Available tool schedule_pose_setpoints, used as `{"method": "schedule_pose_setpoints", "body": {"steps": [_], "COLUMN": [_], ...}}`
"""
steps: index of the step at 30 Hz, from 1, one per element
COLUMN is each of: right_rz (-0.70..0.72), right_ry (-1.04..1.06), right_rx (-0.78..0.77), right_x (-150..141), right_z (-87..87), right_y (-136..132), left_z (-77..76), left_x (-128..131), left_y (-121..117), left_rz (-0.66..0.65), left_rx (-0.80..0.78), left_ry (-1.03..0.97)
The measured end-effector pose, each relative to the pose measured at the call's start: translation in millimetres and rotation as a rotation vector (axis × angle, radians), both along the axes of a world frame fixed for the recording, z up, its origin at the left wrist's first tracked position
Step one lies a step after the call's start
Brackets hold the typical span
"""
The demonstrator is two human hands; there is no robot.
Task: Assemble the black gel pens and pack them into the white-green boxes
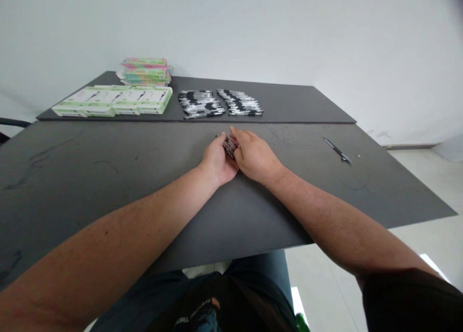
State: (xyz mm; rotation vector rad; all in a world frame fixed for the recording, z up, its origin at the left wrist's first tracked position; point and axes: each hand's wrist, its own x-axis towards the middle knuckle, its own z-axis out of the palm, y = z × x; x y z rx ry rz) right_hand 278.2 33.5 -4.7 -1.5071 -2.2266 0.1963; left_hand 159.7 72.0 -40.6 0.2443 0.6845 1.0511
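Note:
Near the middle of the grey table, my left hand [219, 162] is wrapped around a small bunch of pens [228, 147], whose dark and clear barrels show between thumb and fingers. My right hand [255, 156] presses against the same bunch from the right, its fingers curled over the pens. The hands cover most of the bunch, so how many pens are in it is hidden. Beyond the hands lie two rows of black and clear pens, a left group [200, 103] and a right group [240, 103].
One loose pen [337, 150] lies on the right of the table [108, 163]. Overlapping white and green boxes [119, 100] lie at the back left, with a stack of pink and green packets [146, 72] behind them. A wall stands behind the table.

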Motion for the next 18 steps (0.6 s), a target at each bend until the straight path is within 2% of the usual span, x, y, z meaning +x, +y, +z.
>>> {"method": "schedule_pose_setpoints", "body": {"steps": [2,5,10,14,18], "right_rz": [0.012,0.025,0.010,-0.068,-0.129], "right_ry": [0.070,0.200,0.417,0.506,0.542], "right_rx": [0.048,0.207,0.446,0.444,0.380], "right_x": [5,14,43,67,90], "right_z": [0.1,-2.2,-5.3,-2.3,6.2], "right_y": [-3,-3,11,19,8], "left_z": [3.5,11.7,27.5,32.8,36.1], "left_x": [1,-1,-9,-15,-17], "left_y": [0,-4,-14,-22,-29], "left_rz": [0.005,-0.006,-0.076,-0.161,-0.301], "left_rx": [-0.010,-0.018,-0.019,0.007,0.063], "left_ry": [0.015,0.050,0.114,0.167,0.227]}}
